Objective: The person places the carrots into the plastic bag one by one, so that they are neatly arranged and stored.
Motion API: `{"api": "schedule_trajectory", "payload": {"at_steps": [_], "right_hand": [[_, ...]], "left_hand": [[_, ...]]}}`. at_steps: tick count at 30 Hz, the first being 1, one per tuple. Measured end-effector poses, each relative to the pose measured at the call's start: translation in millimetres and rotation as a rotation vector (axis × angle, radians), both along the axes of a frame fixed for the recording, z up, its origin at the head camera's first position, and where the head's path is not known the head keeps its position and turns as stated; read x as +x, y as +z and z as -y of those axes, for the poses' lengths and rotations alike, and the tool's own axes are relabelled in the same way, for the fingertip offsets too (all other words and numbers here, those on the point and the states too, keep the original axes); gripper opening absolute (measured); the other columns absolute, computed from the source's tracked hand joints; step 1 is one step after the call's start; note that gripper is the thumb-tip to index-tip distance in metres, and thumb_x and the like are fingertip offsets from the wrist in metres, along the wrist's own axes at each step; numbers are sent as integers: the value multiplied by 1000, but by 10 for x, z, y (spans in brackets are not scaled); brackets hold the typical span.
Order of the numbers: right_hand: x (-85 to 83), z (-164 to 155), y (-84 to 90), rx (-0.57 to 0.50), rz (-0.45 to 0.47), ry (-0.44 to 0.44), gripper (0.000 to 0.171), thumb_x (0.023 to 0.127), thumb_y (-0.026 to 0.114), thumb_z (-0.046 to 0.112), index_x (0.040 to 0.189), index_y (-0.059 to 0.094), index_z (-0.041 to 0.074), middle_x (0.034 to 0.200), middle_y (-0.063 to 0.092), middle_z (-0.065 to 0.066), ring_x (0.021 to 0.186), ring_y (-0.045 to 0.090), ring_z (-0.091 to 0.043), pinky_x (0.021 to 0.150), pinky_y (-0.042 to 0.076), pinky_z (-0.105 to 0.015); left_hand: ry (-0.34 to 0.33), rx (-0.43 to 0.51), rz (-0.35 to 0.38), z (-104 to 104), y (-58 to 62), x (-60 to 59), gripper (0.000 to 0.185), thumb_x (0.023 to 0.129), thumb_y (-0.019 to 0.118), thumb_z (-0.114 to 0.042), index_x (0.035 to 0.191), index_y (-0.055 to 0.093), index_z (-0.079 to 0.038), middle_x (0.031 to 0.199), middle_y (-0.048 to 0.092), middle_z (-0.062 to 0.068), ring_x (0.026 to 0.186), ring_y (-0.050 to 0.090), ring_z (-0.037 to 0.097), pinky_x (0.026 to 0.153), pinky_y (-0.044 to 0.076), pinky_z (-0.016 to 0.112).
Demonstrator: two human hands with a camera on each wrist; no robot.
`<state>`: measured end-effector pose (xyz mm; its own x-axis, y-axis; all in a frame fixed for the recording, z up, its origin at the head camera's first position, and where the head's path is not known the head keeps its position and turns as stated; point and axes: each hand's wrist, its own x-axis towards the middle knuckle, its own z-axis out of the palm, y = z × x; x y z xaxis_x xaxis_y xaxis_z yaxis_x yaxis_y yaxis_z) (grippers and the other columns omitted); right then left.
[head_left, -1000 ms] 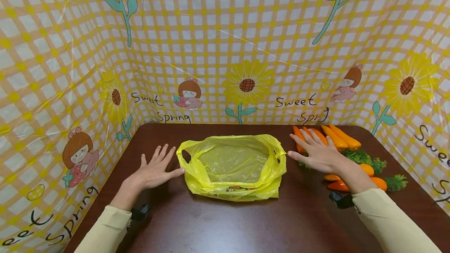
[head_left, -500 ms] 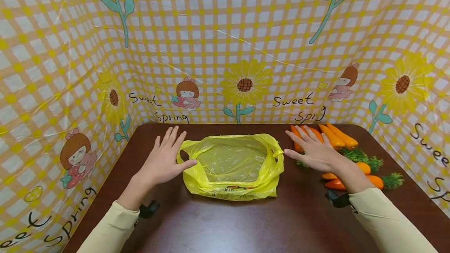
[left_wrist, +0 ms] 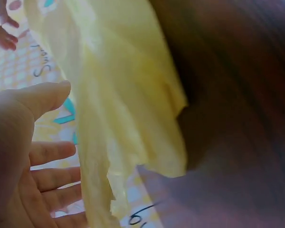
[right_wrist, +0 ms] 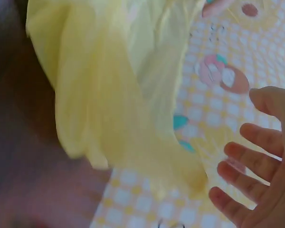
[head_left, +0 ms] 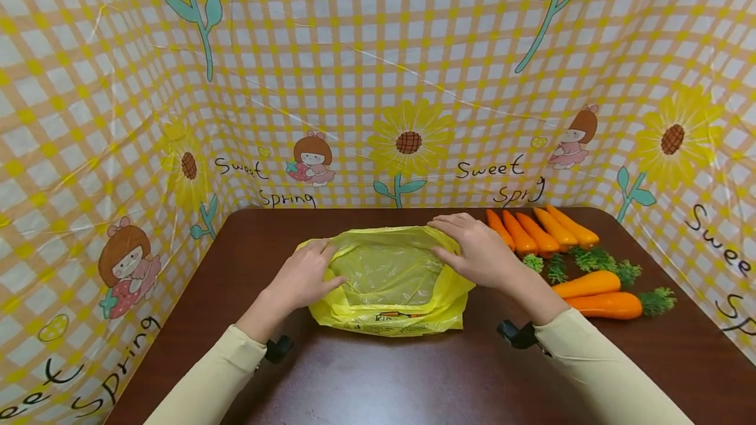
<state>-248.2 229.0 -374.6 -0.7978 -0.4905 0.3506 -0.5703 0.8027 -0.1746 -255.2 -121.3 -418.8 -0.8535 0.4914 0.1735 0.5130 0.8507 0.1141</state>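
Both hands moved inward off the table since half a second ago, now on the yellow plastic bag (head_left: 390, 281). Left hand (head_left: 304, 277) at bag's left rim, fingers over the edge, thumb toward the opening; in left wrist view fingers straight and spread beside the plastic, not seen clamped. Right hand (head_left: 475, 251) on the far-right rim, fingers laid across the top edge; right wrist view shows fingers apart, loosely extended beside the film, no pinch visible. Bag at centre of dark brown table (head_left: 413, 379), mouth open upward, printed strip along near side. Carrots uncovered since before: four orange carrots (head_left: 540, 231) in a row at back right, two larger carrots (head_left: 602, 294) nearer, green tops. Checked floral backdrop (head_left: 378, 84) on three sides.
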Motion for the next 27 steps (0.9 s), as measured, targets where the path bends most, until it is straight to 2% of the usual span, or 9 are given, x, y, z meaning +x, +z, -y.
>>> {"api": "schedule_trajectory", "payload": {"at_steps": [6, 11, 17, 21, 27], "right_hand": [[-59, 118, -205, 40, 22, -18, 54, 94, 72, 34, 140, 60, 8, 137, 63, -13, 126, 56, -33, 96, 51, -52], [-140, 105, -290, 47, 21, -44, 55, 92, 74, 31, 139, 60, 6, 135, 64, -16, 124, 57, -36, 95, 51, -53], [-194, 71, -347, 51, 118, -42, 57, 95, 71, 30, 144, 55, 5, 138, 60, -19, 129, 53, -39, 98, 49, -56], [-234, 28, -385, 39, 185, -51, 60, 96, 69, 31, 147, 51, 6, 143, 57, -19, 132, 51, -40, 101, 46, -58], [-304, -53, -483, 41, 277, -63, 64, 98, 66, 34, 152, 45, 6, 149, 51, -21, 137, 46, -42, 106, 42, -60]], "left_hand": [[13, 1, 89, 10, -167, -58, 75, 90, 72, -47, 147, 49, -3, 150, 47, 21, 141, 44, 36, 112, 39, 51], [43, -5, 184, 30, -214, -73, 83, 88, 73, -52, 150, 45, -4, 157, 38, 22, 145, 39, 37, 109, 42, 52], [81, 20, 288, 61, -227, -60, 92, 85, 73, -59, 156, 39, -10, 162, 29, 19, 146, 37, 37, 106, 45, 54], [71, 36, 317, 56, -238, -56, 96, 82, 74, -64, 156, 38, -13, 162, 29, 19, 145, 38, 37, 103, 47, 55], [52, -4, 355, 27, -274, -50, 101, 79, 76, -65, 158, 35, -16, 164, 25, 19, 149, 32, 37, 105, 44, 57]]}}
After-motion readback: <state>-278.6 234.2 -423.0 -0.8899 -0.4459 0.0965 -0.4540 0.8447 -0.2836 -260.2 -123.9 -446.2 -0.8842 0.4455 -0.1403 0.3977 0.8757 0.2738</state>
